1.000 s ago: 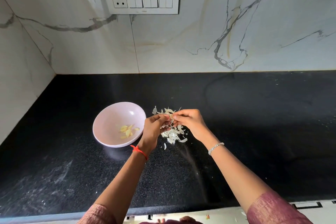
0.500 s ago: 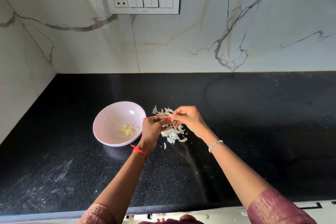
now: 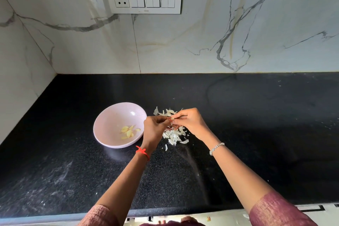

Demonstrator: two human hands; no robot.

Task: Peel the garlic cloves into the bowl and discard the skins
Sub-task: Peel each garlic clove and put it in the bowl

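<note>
Bench (image 3: 256, 124): black stone.
Bowl (image 3: 110, 121): pale, left of centre on the bench; peeled cloves (image 3: 128, 132) lie at its bottom.
Skins (image 3: 174, 136): loose white heap on the bench, just right of the bowl.
Left hand (image 3: 155, 130) and right hand (image 3: 190, 123): meeting above the heap, fingers (image 3: 180, 114) curled, tips pinching one small garlic clove (image 3: 171, 119), largely hidden.
Red thread (image 3: 142, 152): left wrist.
Bracelet (image 3: 216, 147): right wrist.

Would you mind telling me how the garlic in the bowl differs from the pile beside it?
The peeled cloves are yellowish and plump; the skins are white, thin and curled. The cloves lie inside the pink bowl; the skins lie loose on the black counter. Both are small garlic pieces.
</note>
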